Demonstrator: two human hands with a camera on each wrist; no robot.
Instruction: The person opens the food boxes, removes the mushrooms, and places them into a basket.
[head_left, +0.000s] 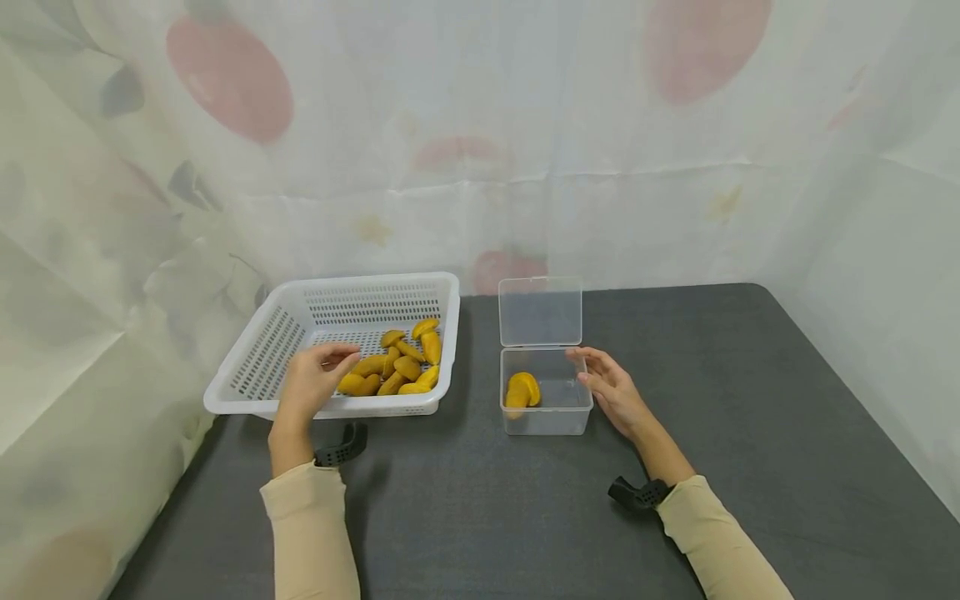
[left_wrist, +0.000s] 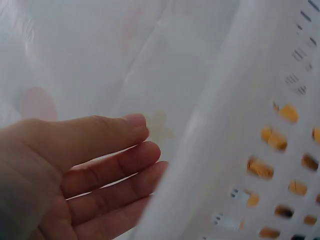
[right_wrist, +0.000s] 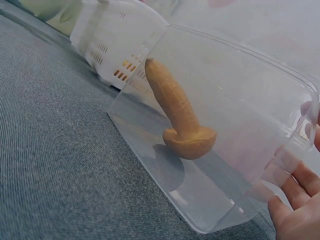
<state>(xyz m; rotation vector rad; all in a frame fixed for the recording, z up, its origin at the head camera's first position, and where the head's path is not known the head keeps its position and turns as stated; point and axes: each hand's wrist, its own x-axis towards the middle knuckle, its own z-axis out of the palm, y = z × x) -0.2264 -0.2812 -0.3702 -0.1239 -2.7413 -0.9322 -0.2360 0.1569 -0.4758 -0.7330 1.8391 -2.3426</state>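
Observation:
My left hand (head_left: 315, 375) hovers over the front of a white plastic basket (head_left: 255, 350), with nothing between its thumb and fingers. Several yellow mushrooms (head_left: 407, 367) lie in the basket, to the right of that hand. In the left wrist view the fingers (left_wrist: 120, 165) are loosely extended beside the basket's rim. My right hand (head_left: 617, 398) touches the right side of a clear hinged box (head_left: 547, 422) with relaxed fingers. Inside the box, toward its left, is one yellow mushroom (head_left: 522, 392); the right wrist view shows its long stem (right_wrist: 172, 97) and cap.
The box's lid (head_left: 540, 312) stands raised at its back edge. Basket and box sit side by side on a dark grey table (head_left: 480, 517), a gap between them. A patterned curtain (head_left: 465, 108) hangs behind, and more sheeting (head_left: 97, 292) borders the left side.

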